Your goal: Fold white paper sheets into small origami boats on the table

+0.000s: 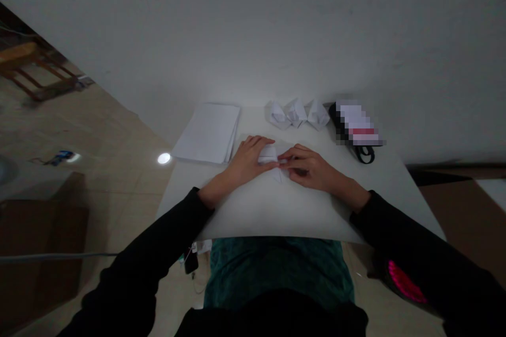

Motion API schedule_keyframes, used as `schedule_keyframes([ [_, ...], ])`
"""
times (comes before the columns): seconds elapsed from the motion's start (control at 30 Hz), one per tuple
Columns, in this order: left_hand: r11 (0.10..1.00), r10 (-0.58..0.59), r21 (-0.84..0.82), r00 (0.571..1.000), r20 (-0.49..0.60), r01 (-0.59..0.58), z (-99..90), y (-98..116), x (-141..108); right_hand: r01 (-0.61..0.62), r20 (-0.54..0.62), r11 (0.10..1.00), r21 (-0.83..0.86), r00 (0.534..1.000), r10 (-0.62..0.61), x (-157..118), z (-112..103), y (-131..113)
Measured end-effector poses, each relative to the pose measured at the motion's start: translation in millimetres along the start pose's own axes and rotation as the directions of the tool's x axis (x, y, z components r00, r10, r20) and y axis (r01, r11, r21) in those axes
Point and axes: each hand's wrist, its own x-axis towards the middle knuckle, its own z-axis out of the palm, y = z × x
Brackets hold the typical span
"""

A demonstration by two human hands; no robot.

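A small piece of folded white paper (269, 154) lies on the white table between my hands. My left hand (250, 159) holds its left side, with the thumb along the near edge and the fingers curved over the far side. On the right, my right hand (306, 166) pinches the paper's edge between thumb and fingers, close to the left thumb tip. A pointed corner of the paper sticks out toward me below the fingers. Parts of the paper are hidden under both hands.
Behind my hands stand three folded paper shapes (297, 113). A stack of white sheets (207, 131) lies at the left. A black case (348, 126) with a strap, its top blurred out, is at the right. The wall (253, 37) borders the table's far edge.
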Motion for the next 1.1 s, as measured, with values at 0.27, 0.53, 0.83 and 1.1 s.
schedule_keyframes([
  [0.27, 0.994, -0.101, 0.046, 0.995, 0.014, 0.1, 2.8, 3.7, 0.4, -0.295, -0.113, 0.946, -0.137, 0.953, 0.281, -6.5, 9.8, -1.7],
  [0.53, 0.99, -0.051, 0.129, 0.999, -0.012, 0.052, -2.5, 12.2, -0.9, -0.394, -0.125, 0.892, -0.222, 0.919, 0.375, -10.1, 10.5, 6.1],
  [0.83, 0.983, 0.058, 0.174, 0.998, -0.02, -0.053, -4.9, 14.2, -2.9, -0.393, -0.175, 0.895, -0.213, 0.916, 0.36, -7.2, 7.4, -0.1],
  [1.1, 0.972, 0.118, 0.206, 0.993, 0.005, -0.116, -3.6, 12.2, -3.7, -0.33, -0.246, 0.899, -0.289, 0.933, 0.263, -6.7, 5.6, -6.0],
])
